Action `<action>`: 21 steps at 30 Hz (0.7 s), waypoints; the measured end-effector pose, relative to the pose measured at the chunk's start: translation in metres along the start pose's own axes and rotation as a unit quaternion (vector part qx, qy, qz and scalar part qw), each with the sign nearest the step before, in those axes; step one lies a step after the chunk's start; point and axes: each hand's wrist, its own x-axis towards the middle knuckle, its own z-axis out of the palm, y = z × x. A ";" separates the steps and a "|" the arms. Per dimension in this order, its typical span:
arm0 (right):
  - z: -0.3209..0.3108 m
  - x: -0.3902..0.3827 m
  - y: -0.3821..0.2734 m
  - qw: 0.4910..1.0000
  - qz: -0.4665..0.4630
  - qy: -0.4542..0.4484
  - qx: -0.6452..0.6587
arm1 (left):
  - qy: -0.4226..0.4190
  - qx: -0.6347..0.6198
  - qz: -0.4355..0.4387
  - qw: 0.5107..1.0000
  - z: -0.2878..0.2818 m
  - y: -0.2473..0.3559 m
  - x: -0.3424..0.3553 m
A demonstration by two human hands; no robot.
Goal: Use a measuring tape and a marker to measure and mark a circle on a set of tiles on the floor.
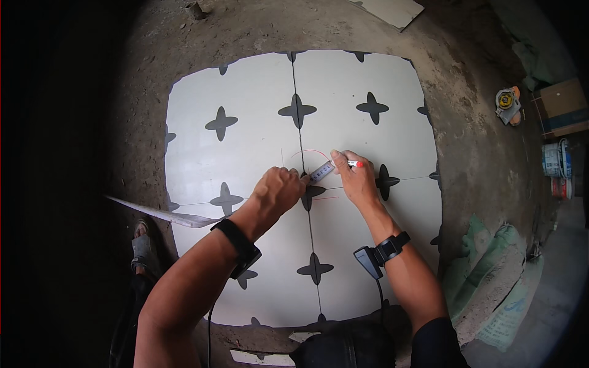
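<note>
White tiles [239, 92] with dark four-petal shapes lie in a square, their seams crossing at the centre. My left hand [279, 191], fingers curled, holds a metal measuring strip [321, 172] against the tiles at that crossing; a long pale tape [156, 211] trails leftward beneath my left arm. My right hand [356, 181] grips a white marker [354, 163] with a red end, its fingertips at the strip's other end. A thin red arc [311, 150] is drawn just above the strip, and a short red line [325, 198] lies below it.
Around the tiles is a dusty concrete floor [153, 49]. At right are a power tool [508, 105], a cardboard box [555, 107], buckets [556, 168] and green sacks [503, 282]. A sandalled foot [144, 251] is at lower left. A small metal cylinder [195, 11] stands at the top.
</note>
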 end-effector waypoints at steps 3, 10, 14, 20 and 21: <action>0.004 0.000 0.002 1.000 -0.019 0.020 0.011 | -0.018 -0.033 0.000 0.999 0.004 -0.002 0.005; 0.004 -0.004 0.003 0.999 -0.019 0.030 0.028 | -0.050 -0.019 0.024 0.998 0.000 -0.013 0.014; 0.003 -0.004 0.005 0.999 -0.021 0.036 0.011 | -0.074 -0.022 0.028 0.997 0.000 -0.014 0.018; 0.006 -0.004 0.007 0.998 -0.034 0.036 0.026 | -0.088 -0.050 0.022 0.995 -0.002 -0.014 0.017; 0.006 -0.002 0.007 0.999 -0.037 0.030 0.021 | -0.098 -0.072 0.014 0.993 -0.001 -0.013 0.017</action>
